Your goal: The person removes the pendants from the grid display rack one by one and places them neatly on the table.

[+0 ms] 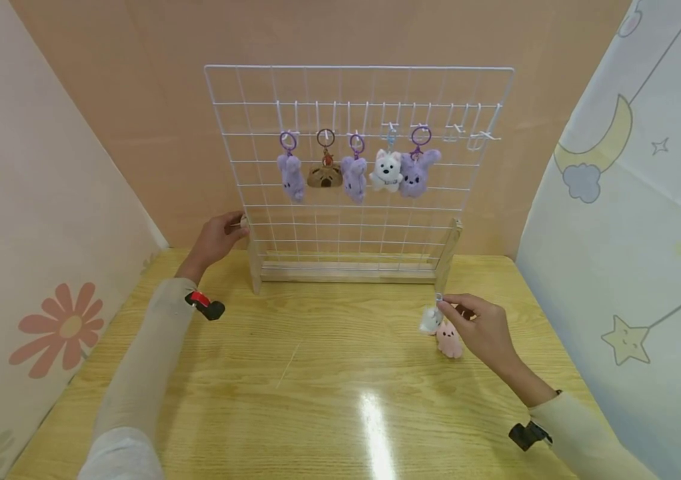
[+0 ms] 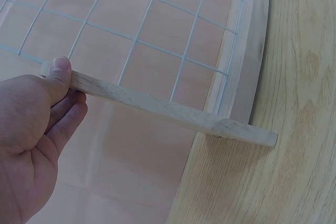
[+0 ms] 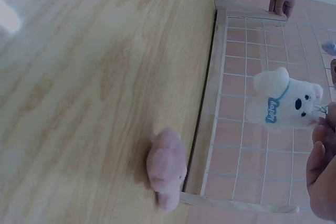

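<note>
My left hand (image 1: 216, 239) pinches the upper end of the wooden side post (image 2: 157, 109) of a white wire grid rack (image 1: 358, 67), thumb on one side and fingers on the other. At the right, my right hand (image 1: 487, 327) holds a white plush dog keychain (image 3: 291, 103) by the clasp at its top. The dog hangs from the fingertips in front of the grid, with a blue lettered band at its neck. Beside it in the head view, a pink plush toy (image 1: 449, 340) rests on the table, as the right wrist view shows.
Along the rack's hooks hang two purple plush keychains (image 1: 291, 177) seen side-on, a brown one (image 1: 325, 177), another white dog (image 1: 387, 171) and a long-eared purple one (image 1: 414, 180). More hooks (image 1: 454, 130) stick out farther right. Patterned panels (image 1: 616, 253) flank the wooden table (image 1: 244, 400).
</note>
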`<action>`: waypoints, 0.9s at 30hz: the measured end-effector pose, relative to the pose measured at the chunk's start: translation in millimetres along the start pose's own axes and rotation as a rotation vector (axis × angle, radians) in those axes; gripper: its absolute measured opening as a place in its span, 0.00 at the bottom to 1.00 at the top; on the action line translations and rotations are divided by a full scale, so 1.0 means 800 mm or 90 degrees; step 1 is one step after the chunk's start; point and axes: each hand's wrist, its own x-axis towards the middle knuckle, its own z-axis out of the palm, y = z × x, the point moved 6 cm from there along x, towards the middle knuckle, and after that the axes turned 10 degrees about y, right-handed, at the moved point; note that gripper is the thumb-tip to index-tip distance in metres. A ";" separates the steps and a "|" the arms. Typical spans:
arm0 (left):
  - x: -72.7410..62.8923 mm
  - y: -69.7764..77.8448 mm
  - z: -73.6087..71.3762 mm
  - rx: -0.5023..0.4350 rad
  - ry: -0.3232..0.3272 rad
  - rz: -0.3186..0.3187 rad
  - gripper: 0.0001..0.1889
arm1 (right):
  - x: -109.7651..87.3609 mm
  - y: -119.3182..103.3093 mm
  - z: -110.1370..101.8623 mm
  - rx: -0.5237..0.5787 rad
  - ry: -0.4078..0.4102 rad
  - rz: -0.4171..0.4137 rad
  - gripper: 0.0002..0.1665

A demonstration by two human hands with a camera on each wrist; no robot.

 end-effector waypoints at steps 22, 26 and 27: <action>0.000 0.002 0.000 -0.003 0.002 0.001 0.30 | -0.043 0.017 0.009 0.005 -0.036 0.030 0.08; -0.001 0.003 -0.001 -0.002 0.005 0.006 0.30 | -0.050 0.019 0.011 -0.003 -0.047 0.038 0.08; -0.001 0.003 0.000 -0.003 0.005 0.005 0.30 | -0.051 0.019 0.011 -0.004 -0.049 0.042 0.08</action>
